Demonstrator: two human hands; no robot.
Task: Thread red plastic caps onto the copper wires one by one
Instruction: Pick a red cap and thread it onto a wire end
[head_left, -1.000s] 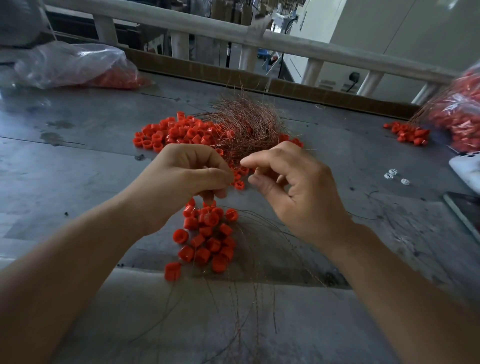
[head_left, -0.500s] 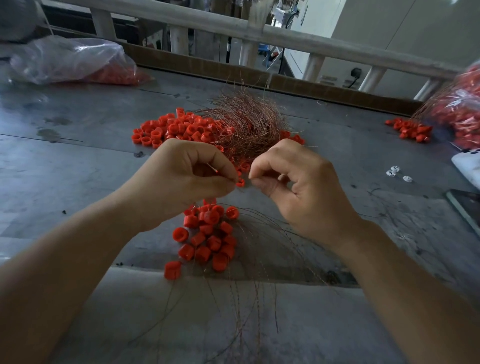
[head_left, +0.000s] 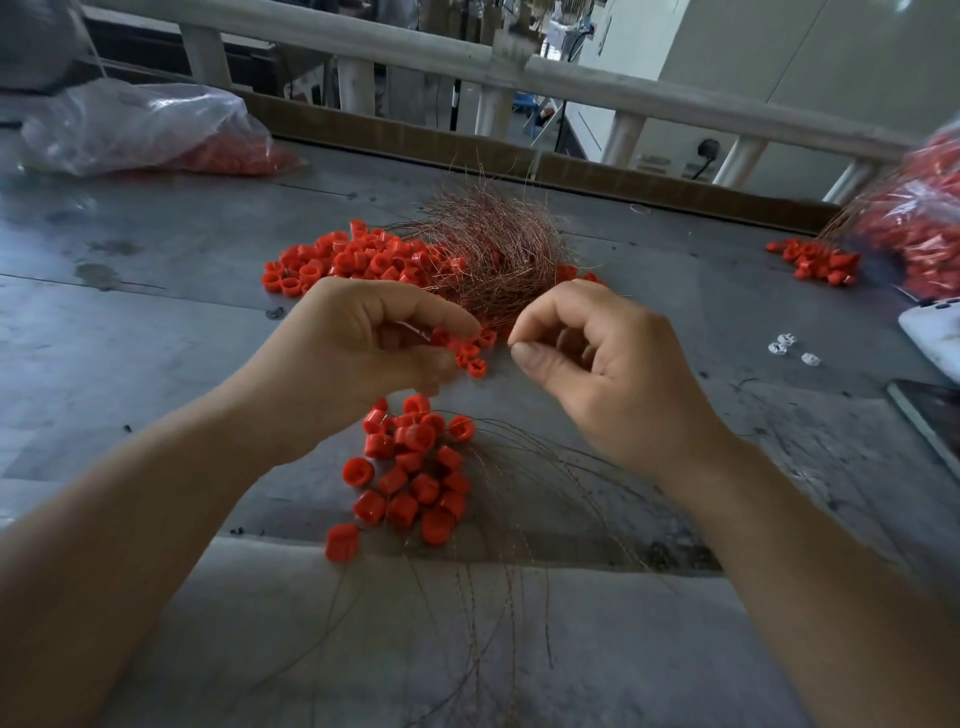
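L hand (head_left: 363, 358): pinches red cap (head_left: 439, 337), turned toward R hand.
R hand (head_left: 597, 364): pinches wire end (head_left: 511, 343), barely visible, aimed at cap.
Cap pile (head_left: 410, 467): near on surface (head_left: 156, 364), for quick reach.

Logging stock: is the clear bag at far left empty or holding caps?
Partly filled: red caps show through the clear bag at its lower right end; the rest lies slack and crumpled.

The right hand (head_left: 613, 374) has drawn away from the left hand (head_left: 363, 358).
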